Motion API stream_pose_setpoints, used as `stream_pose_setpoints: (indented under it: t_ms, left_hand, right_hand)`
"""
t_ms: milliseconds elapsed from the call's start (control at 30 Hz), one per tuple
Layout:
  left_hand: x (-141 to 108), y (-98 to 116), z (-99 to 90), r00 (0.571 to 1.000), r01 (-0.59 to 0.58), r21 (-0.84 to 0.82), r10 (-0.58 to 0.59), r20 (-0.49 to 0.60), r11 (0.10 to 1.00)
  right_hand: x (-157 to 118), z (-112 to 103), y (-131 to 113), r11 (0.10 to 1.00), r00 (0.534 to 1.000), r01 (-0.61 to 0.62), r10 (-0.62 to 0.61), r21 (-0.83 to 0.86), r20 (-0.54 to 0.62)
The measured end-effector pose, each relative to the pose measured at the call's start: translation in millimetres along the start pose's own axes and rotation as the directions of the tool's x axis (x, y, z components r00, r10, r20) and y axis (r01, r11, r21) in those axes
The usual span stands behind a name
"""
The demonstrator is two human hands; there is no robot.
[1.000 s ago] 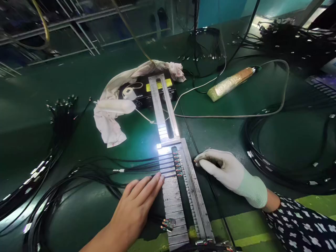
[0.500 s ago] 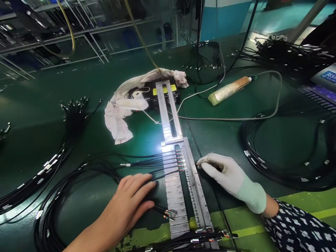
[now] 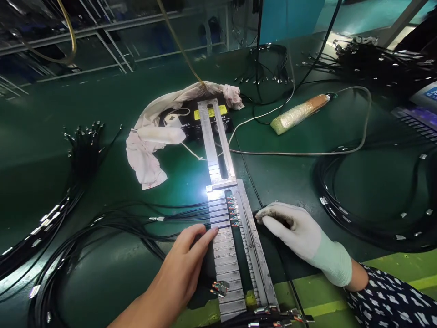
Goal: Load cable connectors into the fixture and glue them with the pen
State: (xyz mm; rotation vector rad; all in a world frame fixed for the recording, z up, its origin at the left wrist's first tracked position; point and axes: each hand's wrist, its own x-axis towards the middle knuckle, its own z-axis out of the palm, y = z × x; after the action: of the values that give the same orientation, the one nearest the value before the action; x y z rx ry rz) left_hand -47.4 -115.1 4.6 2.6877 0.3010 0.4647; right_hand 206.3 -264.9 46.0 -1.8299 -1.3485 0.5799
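A slotted metal jig (image 3: pixel 227 259) lies lengthwise before me. Several thin black cables (image 3: pixel 191 212) cross its upper slots from the left, their stripped ends with coloured wires and small connectors (image 3: pixel 233 210) lined up over the gap. My left hand (image 3: pixel 186 257), bare, has its thumb and forefinger closed on the lowest cable at the jig's left edge. Below that hand a loose metal connector (image 3: pixel 220 288) with coloured wires rests on the jig. My right hand (image 3: pixel 293 228), in a white glove, is pinched just right of the jig; what its fingertips hold is hidden.
Looped black cables (image 3: pixel 61 255) lie at left, with a coil (image 3: pixel 321 191) at right. A taped handle (image 3: pixel 300 114) on a grey cord rests beyond. Behind the jig sit a black box (image 3: pixel 191 123) and a white cloth (image 3: pixel 146 159). More cable ends cross the jig's near end.
My left hand has moved up and right from beside the jig, and its thumb and forefinger have closed on the lowest cable. My right hand stays nearly still. The view has shifted slightly.
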Motion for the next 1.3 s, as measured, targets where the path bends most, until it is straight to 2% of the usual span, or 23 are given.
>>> stream_pose_setpoints:
  t_ms: [100, 233, 300, 400, 500, 600, 933, 1000, 1133, 1300]
  left_hand:
    - [0.7, -0.3, -4.7, 0.998, 0.053, -0.153, -0.046, 0.048, 0.987]
    - [2.2, -5.7, -5.0, 0.999, 0.022, -0.179, -0.015, 0.037, 0.984]
    - [2.2, -7.1, -0.8, 1.000, -0.030, -0.103, 0.030, -0.005, 0.994]
    - [0.3, -5.6, 7.2, 0.993, -0.091, 0.139, 0.100, -0.059, 0.986]
    - [-1.1, -1.7, 10.0, 0.992, -0.100, 0.291, 0.118, -0.045, 0.951]
    - [1.6, 1.6, 6.9, 0.993, -0.097, 0.319, 0.115, -0.039, 0.943]
    - [21.9, 7.0, 8.4, 0.976, -0.101, 0.328, 0.158, -0.152, 0.939]
    - [17.8, 6.9, 3.9, 0.984, -0.092, 0.275, 0.130, -0.123, 0.957]
    - [-10.0, 3.9, -14.0, 0.997, -0.083, 0.024, 0.083, 0.004, 0.996]
    - [-44.4, -4.1, -34.0, 0.987, -0.016, 0.042, 0.009, 0.158, 0.999]
  right_hand:
    - [-0.2, 0.0, 0.4, 1.000, 1.000, -0.014, 0.014, 0.000, 0.003]
    - [0.2, -0.1, 0.2, 1.000, 1.000, -0.018, 0.018, -0.008, 0.006]
    - [0.8, -0.4, -0.4, 1.000, 1.000, -0.013, 0.014, -0.016, 0.009]
    - [1.6, -0.7, -1.7, 1.000, 1.000, -0.010, 0.010, -0.029, 0.013]
    - [1.4, -1.0, -2.3, 0.999, 1.000, -0.005, 0.006, -0.037, 0.007]
    - [0.8, -1.4, -2.1, 0.999, 1.000, 0.003, -0.002, -0.050, 0.012]
    - [4.4, 0.1, -0.1, 1.000, 1.000, -0.007, 0.007, -0.006, -0.021]
    - [3.2, 0.6, 0.7, 1.000, 1.000, -0.007, 0.008, 0.015, -0.025]
    - [-0.8, 0.8, 2.5, 0.999, 1.000, 0.014, -0.013, 0.029, -0.017]
    - [-1.5, 1.6, 4.4, 1.000, 1.000, 0.010, -0.010, 0.014, -0.012]
